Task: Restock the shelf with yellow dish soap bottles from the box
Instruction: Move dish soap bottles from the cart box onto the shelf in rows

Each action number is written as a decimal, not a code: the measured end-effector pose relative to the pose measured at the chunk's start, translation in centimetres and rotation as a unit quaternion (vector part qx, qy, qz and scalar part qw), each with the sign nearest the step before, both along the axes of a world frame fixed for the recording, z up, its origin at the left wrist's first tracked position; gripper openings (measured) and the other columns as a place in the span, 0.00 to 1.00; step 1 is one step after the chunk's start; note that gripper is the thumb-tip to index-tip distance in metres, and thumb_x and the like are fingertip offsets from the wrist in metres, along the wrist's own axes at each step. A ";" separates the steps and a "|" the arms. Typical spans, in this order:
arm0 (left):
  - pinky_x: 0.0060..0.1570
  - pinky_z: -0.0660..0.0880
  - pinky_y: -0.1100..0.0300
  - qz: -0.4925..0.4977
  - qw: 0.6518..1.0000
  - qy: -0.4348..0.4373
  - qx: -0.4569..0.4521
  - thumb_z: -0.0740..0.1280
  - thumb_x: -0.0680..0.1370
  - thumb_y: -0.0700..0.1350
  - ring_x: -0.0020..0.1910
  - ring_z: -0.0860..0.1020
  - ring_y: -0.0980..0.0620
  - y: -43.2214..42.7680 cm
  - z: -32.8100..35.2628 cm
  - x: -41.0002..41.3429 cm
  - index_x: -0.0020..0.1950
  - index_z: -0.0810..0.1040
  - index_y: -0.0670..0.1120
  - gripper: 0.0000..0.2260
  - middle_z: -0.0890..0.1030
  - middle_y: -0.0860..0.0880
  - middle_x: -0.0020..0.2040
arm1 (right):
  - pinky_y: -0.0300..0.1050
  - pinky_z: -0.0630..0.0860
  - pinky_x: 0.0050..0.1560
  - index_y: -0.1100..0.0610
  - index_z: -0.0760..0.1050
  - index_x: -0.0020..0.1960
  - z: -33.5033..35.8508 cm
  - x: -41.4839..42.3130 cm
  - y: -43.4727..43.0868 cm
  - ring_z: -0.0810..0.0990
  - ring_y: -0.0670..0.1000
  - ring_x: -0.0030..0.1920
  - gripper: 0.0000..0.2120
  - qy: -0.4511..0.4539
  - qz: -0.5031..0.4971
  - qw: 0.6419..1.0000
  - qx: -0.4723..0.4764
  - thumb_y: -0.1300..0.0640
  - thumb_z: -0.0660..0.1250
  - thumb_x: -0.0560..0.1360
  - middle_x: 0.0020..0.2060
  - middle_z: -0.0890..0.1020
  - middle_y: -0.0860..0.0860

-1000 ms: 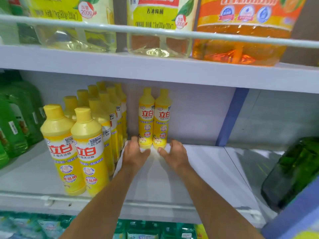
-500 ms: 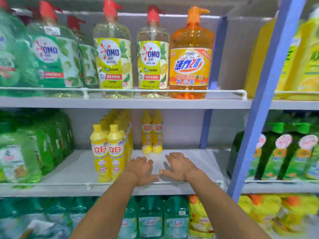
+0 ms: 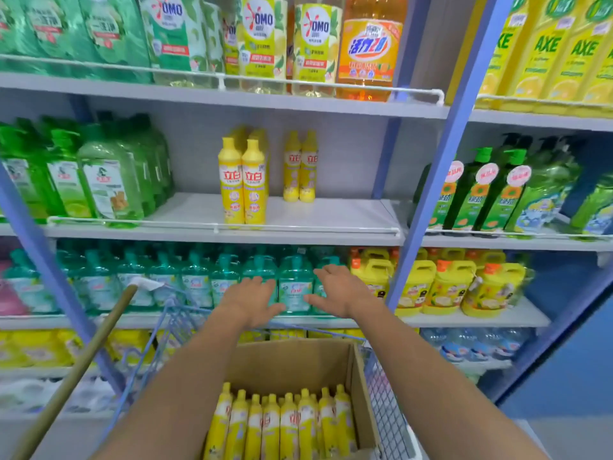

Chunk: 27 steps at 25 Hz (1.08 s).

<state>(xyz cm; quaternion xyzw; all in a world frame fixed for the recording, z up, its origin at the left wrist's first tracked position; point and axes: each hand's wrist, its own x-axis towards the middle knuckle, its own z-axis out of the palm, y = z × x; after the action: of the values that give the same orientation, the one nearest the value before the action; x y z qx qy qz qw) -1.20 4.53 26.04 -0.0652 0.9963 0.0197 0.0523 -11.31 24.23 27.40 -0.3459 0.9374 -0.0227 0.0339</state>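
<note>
Both bare arms stretch straight ahead toward the shelving. The left hand (image 3: 252,302) is palm down, fingers loosely spread, holding nothing; the right hand (image 3: 338,292) beside it is likewise fanned and empty. On the middle shelf (image 3: 331,215), a row of yellow dish soap bottles (image 3: 243,184) stands upright, red lettering facing out, with a pair (image 3: 300,167) set apart at the back. Below, the cardboard box (image 3: 292,363) is packed with more capped bottles (image 3: 282,423).
</note>
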 end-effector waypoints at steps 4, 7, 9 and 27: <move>0.66 0.70 0.44 0.016 0.997 -0.062 0.041 0.57 0.81 0.63 0.70 0.68 0.41 0.0 -6.5 4.0 0.77 0.62 0.47 0.30 0.69 0.42 0.72 | 0.60 0.68 0.71 0.57 0.60 0.78 -6.4 2.8 0.0 0.63 0.60 0.74 0.36 -0.059 -0.002 0.998 0.027 0.35 0.60 0.79 0.74 0.67 0.58; 0.68 0.69 0.43 0.030 0.996 -0.079 0.036 0.58 0.79 0.64 0.71 0.69 0.42 -0.6 -10.8 5.5 0.75 0.65 0.49 0.29 0.70 0.44 0.72 | 0.60 0.67 0.72 0.56 0.61 0.78 -11.3 3.7 -0.2 0.62 0.60 0.76 0.35 -0.119 -0.011 0.992 0.042 0.35 0.60 0.79 0.75 0.65 0.57; 0.69 0.67 0.45 0.046 0.991 -0.117 0.039 0.58 0.79 0.65 0.71 0.68 0.41 -1.4 -13.8 6.0 0.73 0.68 0.49 0.29 0.70 0.44 0.72 | 0.61 0.67 0.72 0.56 0.62 0.78 -14.2 4.0 -0.2 0.62 0.62 0.76 0.36 -0.147 -0.010 0.988 0.054 0.34 0.60 0.79 0.76 0.65 0.58; 0.64 0.71 0.45 0.043 0.940 -0.306 0.146 0.60 0.80 0.60 0.70 0.68 0.41 -1.4 -37.8 -4.8 0.75 0.63 0.45 0.28 0.70 0.42 0.70 | 0.57 0.70 0.63 0.60 0.61 0.77 -39.3 -3.9 -0.5 0.65 0.61 0.73 0.36 -0.333 -0.065 0.933 0.121 0.35 0.58 0.80 0.73 0.68 0.58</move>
<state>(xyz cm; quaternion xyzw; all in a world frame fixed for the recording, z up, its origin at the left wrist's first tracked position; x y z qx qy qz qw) -5.97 3.12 -11.74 -0.1024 0.9148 0.1458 0.3625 -15.18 23.74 -11.93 -0.2502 0.8886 -0.0253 0.3835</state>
